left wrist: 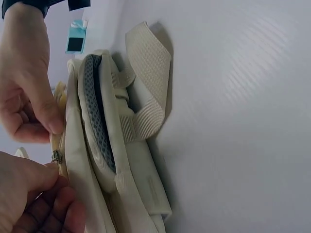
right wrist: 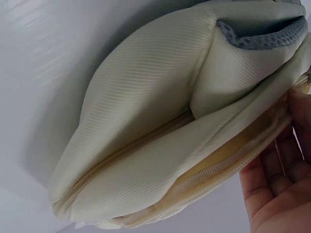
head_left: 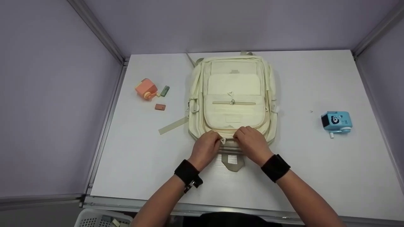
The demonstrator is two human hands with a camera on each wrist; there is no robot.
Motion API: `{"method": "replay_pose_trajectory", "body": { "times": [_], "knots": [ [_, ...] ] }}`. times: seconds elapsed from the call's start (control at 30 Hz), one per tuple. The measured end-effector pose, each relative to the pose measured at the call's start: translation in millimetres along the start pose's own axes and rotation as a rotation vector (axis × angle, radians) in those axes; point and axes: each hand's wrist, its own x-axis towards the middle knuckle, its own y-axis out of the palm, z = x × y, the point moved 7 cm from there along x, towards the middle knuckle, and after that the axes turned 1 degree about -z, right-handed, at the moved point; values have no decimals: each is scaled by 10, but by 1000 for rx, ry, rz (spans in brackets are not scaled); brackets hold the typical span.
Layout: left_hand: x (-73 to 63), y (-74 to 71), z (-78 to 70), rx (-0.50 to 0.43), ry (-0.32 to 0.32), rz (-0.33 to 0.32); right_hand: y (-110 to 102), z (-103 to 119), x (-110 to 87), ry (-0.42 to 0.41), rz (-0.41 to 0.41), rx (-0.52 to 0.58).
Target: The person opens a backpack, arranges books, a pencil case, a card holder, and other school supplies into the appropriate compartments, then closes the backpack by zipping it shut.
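Note:
A cream backpack (head_left: pixel 234 84) lies front side up, its grey-beige top loop (head_left: pixel 233 166) toward the person. My left hand (head_left: pixel 205 148) pinches at a metal zipper slider (left wrist: pixel 57 156) along the near edge, beside a pale triangular pull (head_left: pixel 223 141). Just right of it, my right hand (head_left: pixel 253 144) pinches the zipper edge between thumb and fingers. In the right wrist view the zipper tape (right wrist: pixel 214 170) is parted, showing a yellowish lining. Blue-grey mesh (right wrist: pixel 267 41) peeks out of a fold behind it.
An orange toy-like box with a crank (head_left: pixel 146 89), a green block (head_left: pixel 165 91) and a reddish block (head_left: pixel 160 107) lie left. On the right sits a blue panda-printed box with a crank (head_left: pixel 337 122). A white basket (head_left: pixel 86 217) stands below the table's front edge.

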Motion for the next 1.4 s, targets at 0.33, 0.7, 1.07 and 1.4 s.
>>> {"method": "replay_pose_trajectory", "body": {
  "times": [0.33, 0.7, 1.07, 1.4],
  "knots": [
    [-79, -168, 291, -24, -62, -3, -1, -22, -1, 19, -9, 41],
    [-117, -273, 535, -13, -109, -18, -19, 8, 20, 0, -22, 44],
    [-142, -292, 552, -24, -117, -22, -6, 206, 252, -64, -10, 77],
    [-106, -269, 507, -3, -115, -14, 137, 477, 523, -82, 12, 30]
  ]
}}
